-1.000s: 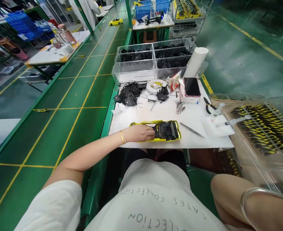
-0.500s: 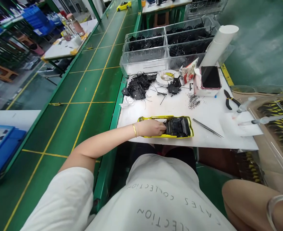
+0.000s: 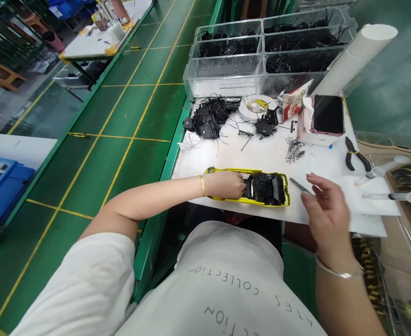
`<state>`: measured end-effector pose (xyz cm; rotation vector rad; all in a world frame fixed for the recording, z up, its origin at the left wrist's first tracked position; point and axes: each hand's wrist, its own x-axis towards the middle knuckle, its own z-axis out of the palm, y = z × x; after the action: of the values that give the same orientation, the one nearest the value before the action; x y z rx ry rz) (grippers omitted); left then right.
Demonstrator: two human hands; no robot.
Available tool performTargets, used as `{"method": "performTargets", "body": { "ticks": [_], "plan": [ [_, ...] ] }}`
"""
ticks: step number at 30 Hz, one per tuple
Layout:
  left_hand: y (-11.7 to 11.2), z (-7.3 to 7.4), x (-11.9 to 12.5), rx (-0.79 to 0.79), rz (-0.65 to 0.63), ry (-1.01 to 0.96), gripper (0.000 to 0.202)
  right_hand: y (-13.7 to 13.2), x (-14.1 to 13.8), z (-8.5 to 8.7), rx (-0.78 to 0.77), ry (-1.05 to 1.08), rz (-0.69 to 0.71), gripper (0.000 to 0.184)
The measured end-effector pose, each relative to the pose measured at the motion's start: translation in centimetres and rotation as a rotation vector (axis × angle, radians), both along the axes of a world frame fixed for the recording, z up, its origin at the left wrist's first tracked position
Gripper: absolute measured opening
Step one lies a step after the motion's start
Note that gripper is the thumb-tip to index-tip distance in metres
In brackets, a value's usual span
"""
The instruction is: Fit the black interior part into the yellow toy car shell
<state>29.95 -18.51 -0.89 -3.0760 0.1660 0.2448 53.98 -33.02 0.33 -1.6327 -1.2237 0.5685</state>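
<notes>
A yellow model car body [image 3: 285, 190] lies upside down near the front edge of the white worktop, its black interior part [image 3: 267, 187] facing up. My left hand [image 3: 228, 184], with a gold bracelet at the wrist, reaches over the body. Its fingers are curled down into the shell and grip it; the fingertips are partly hidden. Right of the car, my right hand [image 3: 327, 210] hovers with thumb and fingers apart, holding nothing. Beneath its fingers lie metal tweezers [image 3: 298, 185], their far part covered by the hand.
Behind are a pile of black wired parts [image 3: 210, 116], a tape roll [image 3: 256, 106] and a clear divided bin [image 3: 222, 77]. A phone [image 3: 327, 114] lies on a box, near pliers [image 3: 356, 155] and syringes [image 3: 410, 197]. A green conveyor [image 3: 121, 121] runs along the left.
My right hand has come up from the lower right to the tweezers, its fingers spread. The left hand stays at the car. The view has shifted slightly.
</notes>
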Motion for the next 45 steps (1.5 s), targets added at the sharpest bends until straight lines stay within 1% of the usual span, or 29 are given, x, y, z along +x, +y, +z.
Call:
{"method": "performTargets", "body": {
  "ticks": [2,4,5,7,11,14,16,18,20,22,25,29,31,34,36,37,38,39,40,41,42,43,44,45],
  "plan": [
    [0.0,-0.2,-0.1,-0.049,0.025,-0.021,0.032,1.2,-0.6,-2.8,-0.045,0.038,0.031,0.058],
    [0.0,-0.5,-0.5,-0.171,0.068,-0.108,0.028,1.7,-1.3,-4.8,-0.071,0.019,0.09,0.059],
    [0.1,-0.6,-0.9,-0.248,0.084,-0.152,0.026,1.7,-1.6,-5.4,-0.067,-0.02,0.12,0.057],
    [0.4,-0.5,-1.5,-0.369,0.094,-0.172,0.029,1.4,-2.0,-5.9,-0.04,-0.11,0.168,0.053],
    [0.9,0.6,-2.0,-0.428,0.079,-0.001,0.047,0.8,-1.9,-5.6,-0.026,-0.195,0.226,0.051],
    [0.8,1.6,-2.1,-0.487,0.099,0.063,0.053,0.8,-1.8,-5.5,-0.041,-0.213,0.23,0.051],
    [0.5,1.9,-2.3,-0.52,0.135,0.091,0.067,0.8,-1.9,-5.4,-0.039,-0.217,0.225,0.05],
    [0.2,1.9,-2.5,-0.558,0.179,0.094,0.088,0.8,-2.1,-5.2,-0.029,-0.228,0.223,0.05],
    [-0.1,1.8,-2.7,-0.588,0.213,0.089,0.1,0.7,-2.3,-5.1,-0.02,-0.248,0.229,0.052],
    [-0.4,1.7,-2.7,-0.585,0.232,0.109,0.103,0.6,-2.3,-5.0,-0.015,-0.279,0.239,0.055],
    [-0.8,1.7,-2.5,-0.535,0.25,0.143,0.105,0.7,-2.1,-5.2,0.0,-0.318,0.248,0.059],
    [-0.8,1.9,-2.1,-0.487,0.269,0.129,0.1,1.1,-2.1,-5.6,0.011,-0.317,0.279,0.057],
    [-0.9,2.2,-2.0,-0.473,0.251,0.124,0.096,0.5,-2.3,-5.1,0.023,-0.298,0.278,0.055],
    [-1.7,2.6,-1.9,-0.448,0.251,0.104,0.092,-2.3,-1.9,-3.2,0.094,-0.319,0.181,0.051],
    [-2.2,2.7,-1.9,-0.439,0.29,0.113,0.088,-4.7,-0.2,-1.6,0.176,-0.424,0.038,0.047],
    [-2.3,2.6,-1.9,-0.435,0.314,0.134,0.086,-5.8,1.4,-0.8,0.21,-0.506,-0.061,0.045],
    [-2.3,2.5,-1.9,-0.425,0.323,0.154,0.084,-6.9,3.5,0.0,0.226,-0.591,-0.186,0.045],
    [-2.2,2.3,-2.0,-0.42,0.32,0.169,0.082,-7.8,6.1,0.8,0.205,-0.672,-0.335,0.045],
    [-2.0,2.1,-2.0,-0.415,0.313,0.174,0.08,-8.7,9.2,1.5,0.154,-0.733,-0.492,0.047],
    [-1.9,2.0,-2.1,-0.411,0.303,0.175,0.078,-9.4,12.5,2.2,0.033,-0.741,-0.679,0.048],
    [-1.8,1.9,-2.1,-0.408,0.291,0.174,0.077,-9.9,16.0,2.7,-0.159,-0.706,-0.832,0.047],
    [-1.7,1.9,-2.2,-0.406,0.281,0.175,0.076,-10.2,19.4,3.0,-0.263,-0.659,-0.892,0.045],
    [-1.7,2.0,-2.3,-0.404,0.273,0.18,0.074,-10.3,22.5,3.1,-0.347,-0.615,-0.905,0.04],
    [-1.7,2.1,-2.3,-0.399,0.271,0.187,0.074,-10.1,25.3,3.0,-0.45,-0.569,-0.886,0.032]
  ]
}}
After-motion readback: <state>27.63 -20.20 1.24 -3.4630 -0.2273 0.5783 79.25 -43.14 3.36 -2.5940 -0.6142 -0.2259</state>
